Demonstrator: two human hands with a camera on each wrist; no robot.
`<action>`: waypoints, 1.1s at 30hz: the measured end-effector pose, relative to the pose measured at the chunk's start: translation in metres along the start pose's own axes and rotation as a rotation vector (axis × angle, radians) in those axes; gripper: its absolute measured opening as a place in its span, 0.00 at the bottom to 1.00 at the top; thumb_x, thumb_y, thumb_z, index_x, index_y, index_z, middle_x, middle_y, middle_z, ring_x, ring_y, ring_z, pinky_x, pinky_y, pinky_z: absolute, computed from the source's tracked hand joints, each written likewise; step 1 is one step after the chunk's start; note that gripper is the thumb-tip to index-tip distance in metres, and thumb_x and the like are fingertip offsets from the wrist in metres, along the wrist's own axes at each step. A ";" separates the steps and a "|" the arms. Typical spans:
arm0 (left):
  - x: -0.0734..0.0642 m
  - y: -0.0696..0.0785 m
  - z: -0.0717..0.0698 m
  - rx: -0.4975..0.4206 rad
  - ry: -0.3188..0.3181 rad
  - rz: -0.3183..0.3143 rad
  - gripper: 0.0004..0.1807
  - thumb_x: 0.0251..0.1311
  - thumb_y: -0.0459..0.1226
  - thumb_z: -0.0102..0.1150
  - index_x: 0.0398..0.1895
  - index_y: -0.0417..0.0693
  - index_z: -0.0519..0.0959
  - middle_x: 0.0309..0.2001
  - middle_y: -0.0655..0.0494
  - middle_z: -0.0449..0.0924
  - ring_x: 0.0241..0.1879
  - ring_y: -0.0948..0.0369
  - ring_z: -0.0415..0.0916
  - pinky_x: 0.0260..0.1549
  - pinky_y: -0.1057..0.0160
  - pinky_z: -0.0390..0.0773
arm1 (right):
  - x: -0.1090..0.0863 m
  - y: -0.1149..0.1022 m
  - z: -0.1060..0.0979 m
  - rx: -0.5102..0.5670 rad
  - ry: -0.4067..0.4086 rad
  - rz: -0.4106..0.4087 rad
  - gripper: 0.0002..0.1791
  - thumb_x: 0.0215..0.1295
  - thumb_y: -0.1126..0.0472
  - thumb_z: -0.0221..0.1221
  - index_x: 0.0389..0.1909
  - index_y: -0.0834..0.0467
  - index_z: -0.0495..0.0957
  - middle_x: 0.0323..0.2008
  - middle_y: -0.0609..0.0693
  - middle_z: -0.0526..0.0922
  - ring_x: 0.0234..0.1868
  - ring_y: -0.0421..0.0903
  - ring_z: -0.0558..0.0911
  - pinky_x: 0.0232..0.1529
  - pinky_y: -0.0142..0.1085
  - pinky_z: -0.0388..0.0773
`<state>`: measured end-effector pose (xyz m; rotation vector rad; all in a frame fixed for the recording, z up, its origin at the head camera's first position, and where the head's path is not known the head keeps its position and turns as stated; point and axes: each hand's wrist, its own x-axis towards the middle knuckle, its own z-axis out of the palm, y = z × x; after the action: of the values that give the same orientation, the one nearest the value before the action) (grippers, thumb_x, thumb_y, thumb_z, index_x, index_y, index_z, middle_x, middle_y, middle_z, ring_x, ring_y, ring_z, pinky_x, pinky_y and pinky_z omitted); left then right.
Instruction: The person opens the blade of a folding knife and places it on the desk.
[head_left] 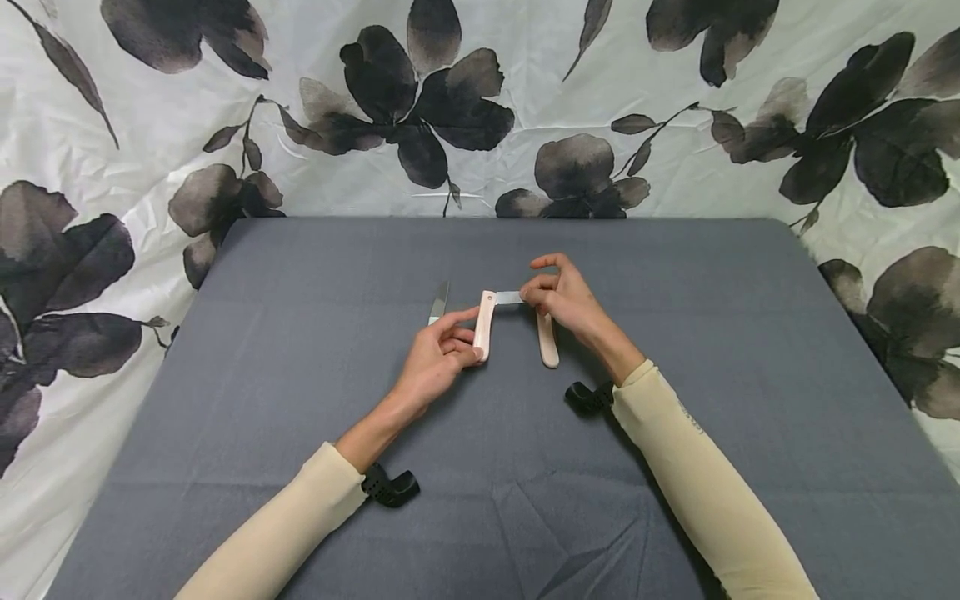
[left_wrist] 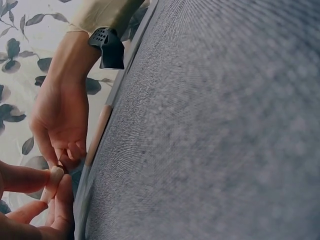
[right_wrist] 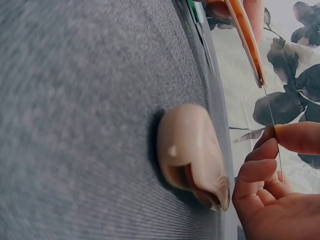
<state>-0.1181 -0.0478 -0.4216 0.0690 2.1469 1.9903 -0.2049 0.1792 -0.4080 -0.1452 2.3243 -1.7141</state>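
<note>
My left hand (head_left: 438,358) holds the pale pink handle of a folding knife (head_left: 484,325), upright over the table. Its blade (head_left: 508,297) stands out from the handle's top at roughly a right angle. The fingers and thumb of my right hand (head_left: 566,300) pinch that blade toward its far end; in the right wrist view the blade (right_wrist: 270,107) appears edge-on as a thin line. Below my right hand lies a second pink-handled folding knife (head_left: 547,342), its blade not visible. Beyond my left hand a third knife (head_left: 440,302) shows a grey blade, its handle mostly hidden.
A grey cloth (head_left: 300,400) covers the table, with creases near the front. Behind it hangs a white curtain (head_left: 525,100) with dark flowers. Black wrist-worn devices (head_left: 392,487) sit at both sleeve cuffs, close to the cloth.
</note>
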 end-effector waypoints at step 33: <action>-0.001 -0.001 0.000 -0.048 -0.077 0.038 0.35 0.58 0.21 0.64 0.71 0.45 0.75 0.42 0.46 0.80 0.35 0.66 0.83 0.39 0.70 0.84 | 0.011 -0.010 0.004 0.293 0.079 -0.018 0.35 0.70 0.73 0.61 0.73 0.70 0.56 0.38 0.51 0.85 0.27 0.41 0.88 0.39 0.35 0.89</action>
<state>-0.1171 -0.0480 -0.4226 0.1767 2.0643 2.0243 -0.2153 0.1700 -0.4013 -0.0451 2.0968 -2.0796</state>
